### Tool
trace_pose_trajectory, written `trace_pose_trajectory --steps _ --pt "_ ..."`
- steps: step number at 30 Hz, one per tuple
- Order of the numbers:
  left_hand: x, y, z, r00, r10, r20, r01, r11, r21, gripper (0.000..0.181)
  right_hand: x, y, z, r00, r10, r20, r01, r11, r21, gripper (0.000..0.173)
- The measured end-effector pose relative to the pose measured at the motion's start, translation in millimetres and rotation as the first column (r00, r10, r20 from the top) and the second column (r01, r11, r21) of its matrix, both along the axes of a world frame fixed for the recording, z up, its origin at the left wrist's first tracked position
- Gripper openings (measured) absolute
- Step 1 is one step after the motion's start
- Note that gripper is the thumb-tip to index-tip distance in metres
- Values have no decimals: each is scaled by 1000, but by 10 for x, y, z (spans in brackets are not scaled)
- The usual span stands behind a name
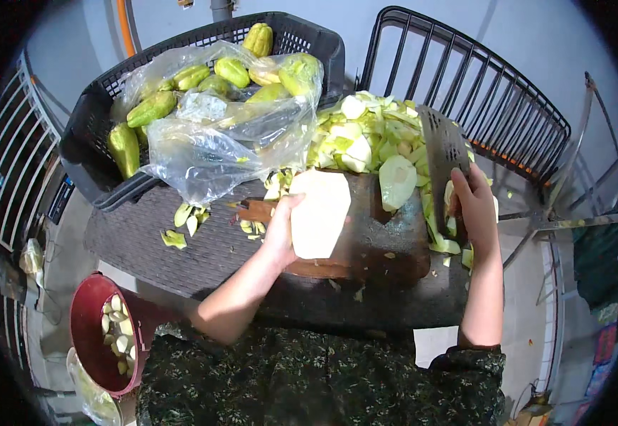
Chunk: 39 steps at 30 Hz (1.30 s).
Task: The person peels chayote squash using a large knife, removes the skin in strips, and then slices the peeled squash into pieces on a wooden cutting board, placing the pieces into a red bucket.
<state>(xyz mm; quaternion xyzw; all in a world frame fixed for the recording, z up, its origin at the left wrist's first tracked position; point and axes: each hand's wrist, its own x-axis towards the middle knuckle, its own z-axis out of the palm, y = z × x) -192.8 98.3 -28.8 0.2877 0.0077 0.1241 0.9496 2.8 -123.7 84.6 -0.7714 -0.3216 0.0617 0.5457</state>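
Note:
My left hand (279, 231) grips a peeled chayote (319, 215), pale and flat-sided, raised over the wooden cutting board (394, 261). My right hand (477, 205) is closed around a broad-bladed cleaver (441, 146), held upright at the board's right side; my fingers hide most of its handle. A second peeled chayote (397, 183) leans at the back of the board against a large heap of green peelings (362, 130). Left of the board, a brown wooden piece (255, 210), perhaps a knife handle, lies partly behind my left hand.
A black plastic crate (88, 173) at the back left holds unpeeled chayotes (152, 109) and a clear plastic bag (202, 154). Peel scraps (184, 215) lie on the dark table (144, 242). A red bucket (88, 330) with pale pieces stands lower left. A black metal rack (469, 69) stands behind.

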Motion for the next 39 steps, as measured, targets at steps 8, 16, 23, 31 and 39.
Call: trace_pose_trajectory --steps 8,16,23,31,39 --pt "-31 -27 -41 994 105 -17 -88 898 431 58 -608 50 -22 889 312 -336 -295 950 102 23" --pt "-84 -60 65 994 69 -80 -4 779 627 66 -716 -16 93 900 357 -248 -392 914 -107 24" --pt "-89 -50 79 996 44 -74 12 782 623 64 -704 3 100 893 375 -249 -415 900 -134 24" --pt "-101 -34 42 991 1 -137 95 717 691 64 -686 19 56 860 384 -336 -465 861 -206 23" --pt "-56 -173 -12 992 18 -123 63 776 627 50 -732 15 -179 797 315 -515 -387 922 -35 23"
